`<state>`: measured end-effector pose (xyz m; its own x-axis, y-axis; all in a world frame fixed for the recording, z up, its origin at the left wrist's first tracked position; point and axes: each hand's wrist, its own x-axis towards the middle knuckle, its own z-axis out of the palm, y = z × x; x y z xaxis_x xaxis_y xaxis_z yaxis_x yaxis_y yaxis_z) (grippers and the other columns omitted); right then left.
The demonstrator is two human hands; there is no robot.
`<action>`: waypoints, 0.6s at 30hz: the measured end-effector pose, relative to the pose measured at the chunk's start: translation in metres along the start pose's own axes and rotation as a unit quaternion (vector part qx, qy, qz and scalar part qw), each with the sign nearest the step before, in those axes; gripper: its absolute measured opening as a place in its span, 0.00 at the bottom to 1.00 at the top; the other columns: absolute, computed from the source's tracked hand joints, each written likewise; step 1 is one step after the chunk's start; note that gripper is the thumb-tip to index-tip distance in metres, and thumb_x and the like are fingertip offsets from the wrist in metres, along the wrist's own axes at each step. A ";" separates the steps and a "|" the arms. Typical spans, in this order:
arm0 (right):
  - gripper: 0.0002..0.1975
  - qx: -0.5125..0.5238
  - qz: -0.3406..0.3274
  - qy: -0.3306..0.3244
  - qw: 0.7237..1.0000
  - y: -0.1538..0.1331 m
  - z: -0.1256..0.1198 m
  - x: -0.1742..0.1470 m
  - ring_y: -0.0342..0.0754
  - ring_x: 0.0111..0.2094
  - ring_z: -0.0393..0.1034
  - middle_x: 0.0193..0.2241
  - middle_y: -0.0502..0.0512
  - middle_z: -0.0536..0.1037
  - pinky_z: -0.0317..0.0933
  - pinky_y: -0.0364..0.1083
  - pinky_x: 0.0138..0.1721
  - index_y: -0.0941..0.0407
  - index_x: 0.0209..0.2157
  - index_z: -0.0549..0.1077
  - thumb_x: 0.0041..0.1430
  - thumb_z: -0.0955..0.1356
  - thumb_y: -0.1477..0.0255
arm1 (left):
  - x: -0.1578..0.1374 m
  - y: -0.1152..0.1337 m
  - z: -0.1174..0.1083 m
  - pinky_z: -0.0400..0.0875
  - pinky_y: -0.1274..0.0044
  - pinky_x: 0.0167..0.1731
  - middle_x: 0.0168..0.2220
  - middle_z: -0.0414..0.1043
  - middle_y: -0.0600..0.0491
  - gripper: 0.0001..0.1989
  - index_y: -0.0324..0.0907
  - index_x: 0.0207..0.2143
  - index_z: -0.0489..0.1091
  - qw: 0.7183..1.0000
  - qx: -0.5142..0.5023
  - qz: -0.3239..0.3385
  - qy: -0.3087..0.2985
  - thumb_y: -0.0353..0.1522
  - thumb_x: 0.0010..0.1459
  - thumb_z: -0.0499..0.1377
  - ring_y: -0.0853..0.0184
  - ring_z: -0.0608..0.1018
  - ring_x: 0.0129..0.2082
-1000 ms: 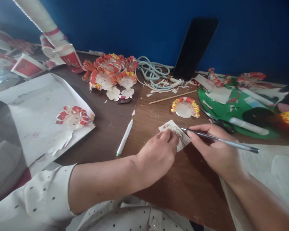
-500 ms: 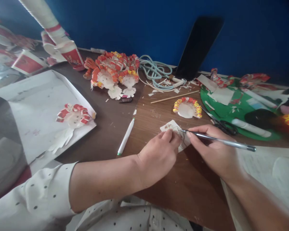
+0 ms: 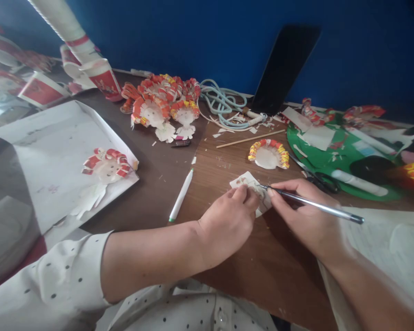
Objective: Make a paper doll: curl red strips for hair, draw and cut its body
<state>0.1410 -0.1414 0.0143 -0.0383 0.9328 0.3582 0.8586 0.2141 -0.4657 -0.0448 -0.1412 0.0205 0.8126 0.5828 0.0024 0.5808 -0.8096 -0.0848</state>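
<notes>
A small piece of white paper (image 3: 245,178) with drawn lines lies on the brown table. My left hand (image 3: 227,225) presses on it with bent fingers held close together, hiding its lower left part. My right hand (image 3: 307,220) grips a ballpoint pen (image 3: 317,200) with a silvery, clear barrel, its tip at the paper beside my left fingertips. Just beyond both hands sits a pale paper cutout (image 3: 266,158) with a yellow and red crimped fringe. To the left of my left hand lies a white marker (image 3: 181,195) with green ends.
Fringed paper figures (image 3: 152,112), a light blue cable (image 3: 221,103) and a wooden stick (image 3: 250,138) lie farther back. Black-handled scissors (image 3: 326,181) sit beside a green disc (image 3: 345,158) of scraps. Left are a white paper tray (image 3: 55,138) and paper cups (image 3: 101,76). A dark phone-like slab (image 3: 286,69) leans upright.
The pen's rear end has dipped slightly while its tip stays near the same spot on the paper. My left hand keeps its place; the whole view has shifted a little.
</notes>
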 end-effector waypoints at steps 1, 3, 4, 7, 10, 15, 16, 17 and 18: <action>0.06 -0.001 0.000 0.002 1.000 0.000 0.000 0.000 0.48 0.29 0.76 0.30 0.52 0.80 0.70 0.46 0.33 0.53 0.34 0.75 0.57 0.69 0.66 | 0.000 0.000 0.000 0.69 0.71 0.50 0.57 0.65 0.42 0.16 0.35 0.48 0.75 1.000 0.000 0.001 0.000 0.29 0.63 0.52 0.56 0.67 0.56; 0.06 -0.001 -0.001 0.002 1.000 0.000 0.000 0.000 0.48 0.29 0.76 0.30 0.52 0.80 0.69 0.46 0.32 0.53 0.34 0.75 0.57 0.69 0.66 | 0.000 0.000 0.000 0.69 0.71 0.51 0.57 0.65 0.42 0.16 0.36 0.48 0.74 1.000 -0.001 0.001 -0.002 0.29 0.63 0.52 0.57 0.67 0.56; 0.06 -0.001 -0.003 0.002 1.000 0.000 0.000 0.000 0.48 0.29 0.76 0.30 0.52 0.80 0.69 0.46 0.32 0.53 0.34 0.75 0.57 0.69 0.66 | 0.000 0.000 0.000 0.70 0.71 0.50 0.57 0.65 0.42 0.16 0.36 0.48 0.75 1.000 -0.002 0.001 -0.006 0.29 0.63 0.52 0.57 0.67 0.56; 0.06 -0.002 -0.009 0.003 1.000 0.001 0.001 0.000 0.48 0.29 0.76 0.30 0.52 0.80 0.69 0.46 0.33 0.54 0.35 0.75 0.58 0.69 0.66 | 0.001 0.000 -0.001 0.71 0.71 0.49 0.56 0.65 0.43 0.15 0.36 0.47 0.75 1.000 -0.005 -0.004 -0.014 0.29 0.63 0.52 0.57 0.67 0.55; 0.06 -0.010 -0.014 0.009 1.000 0.000 0.002 0.000 0.49 0.29 0.76 0.31 0.53 0.81 0.69 0.46 0.33 0.54 0.34 0.75 0.58 0.69 0.66 | 0.001 0.000 -0.002 0.71 0.71 0.49 0.55 0.66 0.43 0.16 0.35 0.47 0.74 1.000 -0.006 -0.008 -0.015 0.29 0.63 0.51 0.58 0.67 0.55; 0.07 -0.014 -0.019 0.009 1.000 0.000 0.002 -0.001 0.50 0.30 0.76 0.31 0.54 0.81 0.69 0.48 0.34 0.54 0.34 0.75 0.58 0.68 0.66 | 0.001 0.000 -0.003 0.72 0.71 0.47 0.54 0.66 0.43 0.15 0.35 0.46 0.75 1.000 -0.015 -0.004 -0.020 0.29 0.63 0.51 0.57 0.68 0.54; 0.07 -0.013 -0.017 0.010 1.000 0.000 0.002 -0.001 0.50 0.30 0.76 0.31 0.54 0.81 0.69 0.48 0.33 0.54 0.34 0.75 0.58 0.68 0.65 | 0.001 0.000 -0.004 0.72 0.71 0.47 0.54 0.67 0.43 0.15 0.34 0.46 0.74 1.000 -0.016 -0.004 -0.019 0.29 0.63 0.51 0.56 0.68 0.54; 0.07 -0.013 -0.015 0.011 1.000 0.000 0.002 -0.002 0.50 0.29 0.76 0.31 0.54 0.81 0.69 0.48 0.33 0.54 0.35 0.75 0.58 0.68 0.65 | 0.001 0.000 -0.004 0.72 0.71 0.47 0.54 0.67 0.43 0.15 0.34 0.47 0.74 1.000 -0.018 -0.005 -0.019 0.28 0.63 0.51 0.56 0.68 0.54; 0.08 -0.013 -0.013 0.010 1.000 0.000 0.002 -0.002 0.50 0.30 0.76 0.31 0.54 0.81 0.69 0.48 0.33 0.54 0.35 0.75 0.58 0.68 0.65 | 0.001 0.000 -0.004 0.72 0.71 0.47 0.53 0.67 0.43 0.15 0.34 0.47 0.74 1.000 -0.018 -0.006 -0.018 0.28 0.63 0.51 0.57 0.68 0.54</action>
<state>0.1402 -0.1430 0.0119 -0.0509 0.9206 0.3871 0.8704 0.2309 -0.4348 -0.0436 -0.1408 0.0246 0.8038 0.5940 -0.0326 0.5923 -0.8043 -0.0483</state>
